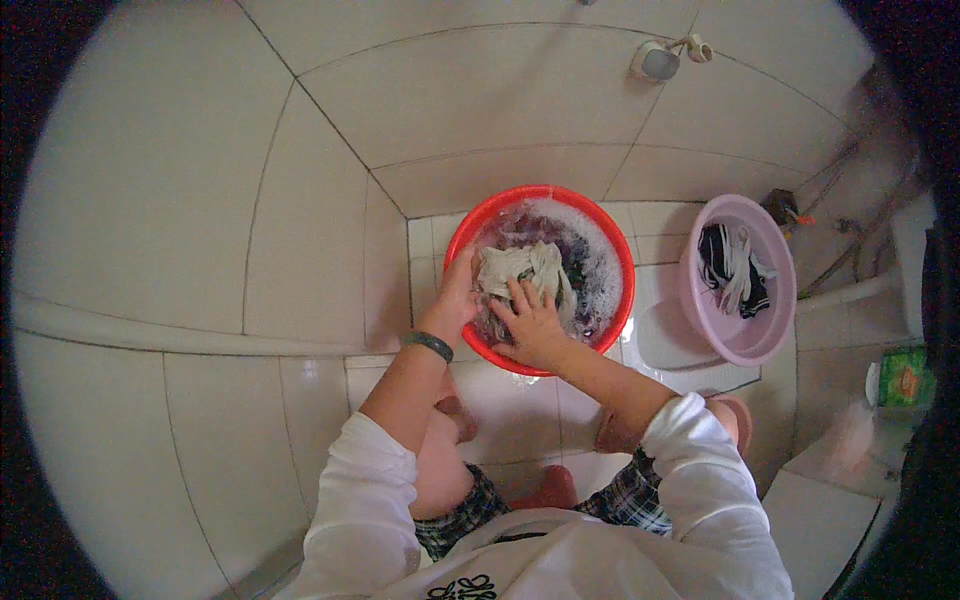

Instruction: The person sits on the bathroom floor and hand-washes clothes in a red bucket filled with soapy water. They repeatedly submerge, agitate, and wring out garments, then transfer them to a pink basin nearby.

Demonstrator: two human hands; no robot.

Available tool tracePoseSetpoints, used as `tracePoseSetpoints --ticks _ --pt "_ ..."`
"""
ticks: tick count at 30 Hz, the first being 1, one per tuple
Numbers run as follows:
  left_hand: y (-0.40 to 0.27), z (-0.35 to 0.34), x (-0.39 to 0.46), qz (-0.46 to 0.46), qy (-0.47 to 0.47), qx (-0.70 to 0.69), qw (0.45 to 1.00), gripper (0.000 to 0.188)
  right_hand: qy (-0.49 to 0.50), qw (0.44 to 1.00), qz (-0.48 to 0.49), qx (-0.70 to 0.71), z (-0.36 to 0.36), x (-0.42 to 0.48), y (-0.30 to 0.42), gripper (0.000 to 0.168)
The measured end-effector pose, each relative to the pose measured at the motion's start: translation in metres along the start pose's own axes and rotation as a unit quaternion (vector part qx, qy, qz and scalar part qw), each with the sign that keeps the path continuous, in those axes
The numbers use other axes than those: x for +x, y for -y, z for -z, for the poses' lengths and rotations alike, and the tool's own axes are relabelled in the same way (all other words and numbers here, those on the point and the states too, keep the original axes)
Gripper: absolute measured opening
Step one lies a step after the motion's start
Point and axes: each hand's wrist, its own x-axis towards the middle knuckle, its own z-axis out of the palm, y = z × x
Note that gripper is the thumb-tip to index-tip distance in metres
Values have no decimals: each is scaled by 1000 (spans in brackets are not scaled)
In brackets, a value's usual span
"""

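A red plastic basin (628, 281) stands on the tiled floor in front of me, holding sudsy water and wet cloth. My left hand (459, 289) is at the basin's left side, against the edge of a bunched off-white cloth (506, 268); its fingertips are partly hidden, so its grip is unclear. My right hand (534, 326) lies with fingers spread on the near part of that cloth. Dark fabric (576, 262) shows in the water to the right of the off-white cloth, beside white foam (606, 281).
At the right, a pink plastic basin (784, 300) with black and white fabric (735, 270) stands over a white squat toilet (660, 337). Tiled walls rise behind and at the left. A green package (907, 376) is at the far right, above a white surface (817, 517).
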Motion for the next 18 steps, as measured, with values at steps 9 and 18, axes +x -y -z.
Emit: tracePoseSetpoints --ticks 9,18 --pt "7 14 8 -46 48 18 998 71 65 973 -157 156 -65 60 -63 40" --pt "22 28 8 -160 59 530 831 77 -93 799 -258 535 5 27 -55 35"
